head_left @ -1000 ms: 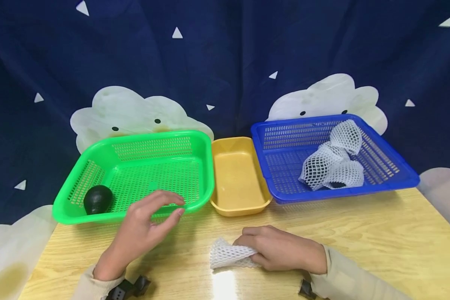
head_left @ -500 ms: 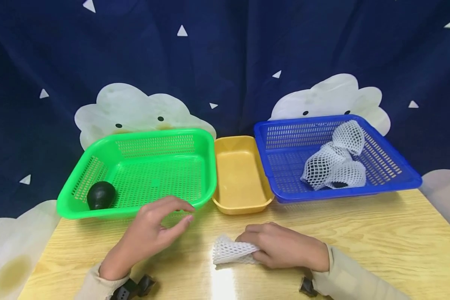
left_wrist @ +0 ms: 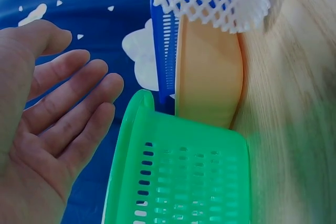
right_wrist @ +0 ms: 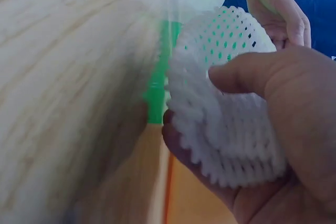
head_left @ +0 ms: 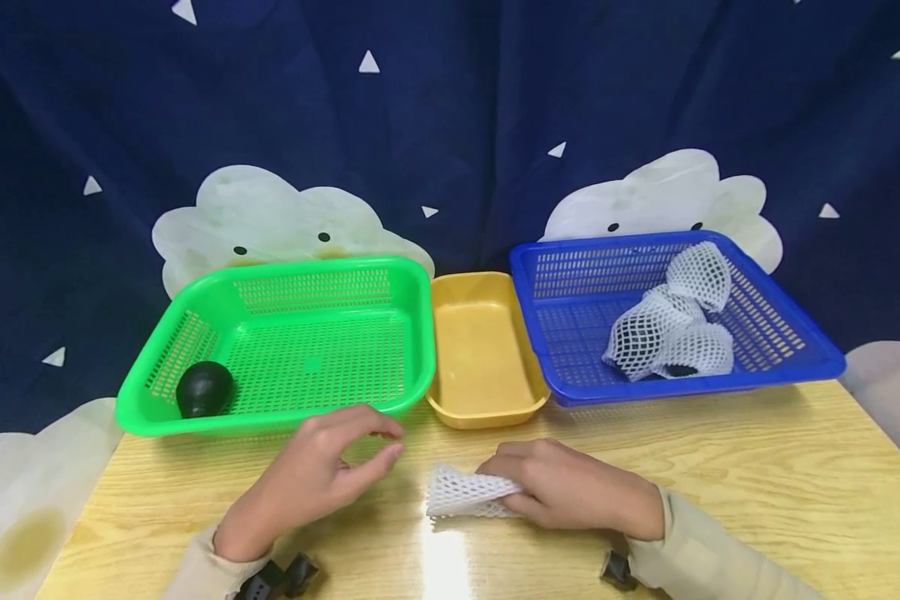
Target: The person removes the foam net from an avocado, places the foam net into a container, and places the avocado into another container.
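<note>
My right hand pinches a white foam fruit net between thumb and fingers, low over the table. Seen from the right wrist, the foam net is folded, its mesh mouth facing away from the palm. My left hand holds nothing, its fingers loosely bent in front of the green basket. In the left wrist view the palm of the left hand shows bare. A dark, round fruit-like thing lies in the near left corner of the green basket.
Between the green basket and a blue basket stands a yellow tray. Several white foam nets lie in the blue basket, something dark showing inside the front one. A dark curtain hangs behind the table.
The head view has shifted slightly. My left hand has moved a little right toward the foam net; the right hand keeps its pinch on the net, moved slightly.
</note>
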`<state>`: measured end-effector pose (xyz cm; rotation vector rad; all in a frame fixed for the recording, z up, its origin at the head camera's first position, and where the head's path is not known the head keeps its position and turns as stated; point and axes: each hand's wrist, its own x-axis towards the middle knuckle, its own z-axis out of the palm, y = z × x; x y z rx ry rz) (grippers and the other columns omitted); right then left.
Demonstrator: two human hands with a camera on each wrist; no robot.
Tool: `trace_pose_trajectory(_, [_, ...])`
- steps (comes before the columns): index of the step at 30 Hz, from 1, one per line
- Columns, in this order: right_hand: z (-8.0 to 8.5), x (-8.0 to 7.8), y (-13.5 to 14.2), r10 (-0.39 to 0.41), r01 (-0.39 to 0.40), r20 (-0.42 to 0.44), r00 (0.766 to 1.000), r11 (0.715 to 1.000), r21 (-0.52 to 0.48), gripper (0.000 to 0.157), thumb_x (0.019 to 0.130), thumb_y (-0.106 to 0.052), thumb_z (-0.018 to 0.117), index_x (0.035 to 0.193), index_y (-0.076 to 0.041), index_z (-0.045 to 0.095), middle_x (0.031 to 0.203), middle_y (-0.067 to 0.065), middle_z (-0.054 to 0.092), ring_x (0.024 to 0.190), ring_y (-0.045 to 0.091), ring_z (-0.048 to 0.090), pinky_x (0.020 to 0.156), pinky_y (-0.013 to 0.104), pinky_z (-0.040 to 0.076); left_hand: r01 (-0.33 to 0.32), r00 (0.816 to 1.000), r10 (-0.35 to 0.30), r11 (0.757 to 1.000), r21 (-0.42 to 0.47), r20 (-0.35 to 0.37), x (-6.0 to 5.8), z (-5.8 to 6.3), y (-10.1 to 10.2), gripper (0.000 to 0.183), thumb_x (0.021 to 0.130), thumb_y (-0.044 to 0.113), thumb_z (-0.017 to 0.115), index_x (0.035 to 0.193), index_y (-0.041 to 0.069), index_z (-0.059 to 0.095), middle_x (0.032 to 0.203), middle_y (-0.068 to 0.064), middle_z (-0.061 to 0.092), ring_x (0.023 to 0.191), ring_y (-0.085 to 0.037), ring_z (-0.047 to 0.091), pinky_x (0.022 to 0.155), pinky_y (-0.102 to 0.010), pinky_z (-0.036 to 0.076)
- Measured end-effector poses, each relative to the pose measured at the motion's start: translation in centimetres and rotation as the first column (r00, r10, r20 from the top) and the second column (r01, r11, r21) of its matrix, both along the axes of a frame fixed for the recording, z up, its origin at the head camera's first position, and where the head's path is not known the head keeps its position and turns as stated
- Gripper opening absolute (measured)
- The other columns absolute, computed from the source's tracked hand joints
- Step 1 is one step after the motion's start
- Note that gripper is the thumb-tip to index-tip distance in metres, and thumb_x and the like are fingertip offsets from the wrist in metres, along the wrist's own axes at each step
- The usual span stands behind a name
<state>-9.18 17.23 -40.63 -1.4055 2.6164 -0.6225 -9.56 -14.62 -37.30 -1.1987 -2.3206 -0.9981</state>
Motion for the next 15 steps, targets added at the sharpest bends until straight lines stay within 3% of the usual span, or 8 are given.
trace_pose_trajectory(9, [1.1, -0.3, 0.5, -0.033, 0.029, -0.066, 0.997, 0.997, -0.068, 0.021, 0.088, -0.012, 0.074, 0.108, -0.016, 0.074, 0.099, -0.009, 0.074, 0.090, -0.002, 0.066, 0.080, 0.018, 0.059, 0.013, 1.000, -0.013, 0.999, -0.037, 0.009, -0.2, -0.4, 0.1, 0.008, 0.095, 0.013, 0.072, 0.103, 0.014, 0.074, 0.097, 0.005, 0.077, 0.090, -0.007, 0.074, 0.082, -0.020, 0.060])
trace_pose_trajectory(15, [1.7, -0.3, 0.6, -0.056, 0.043, -0.119, 0.991, 0.993, -0.108, 0.028, 0.083, -0.008, 0.074, 0.109, -0.016, 0.068, 0.097, -0.010, 0.071, 0.085, -0.001, 0.065, 0.077, 0.017, 0.058, 0.014, 0.999, -0.012, 0.998, -0.058, 0.045, 0.1, -0.5, 0.2, 0.008, 0.096, 0.014, 0.071, 0.104, 0.014, 0.074, 0.099, 0.003, 0.078, 0.092, -0.007, 0.074, 0.085, -0.019, 0.060])
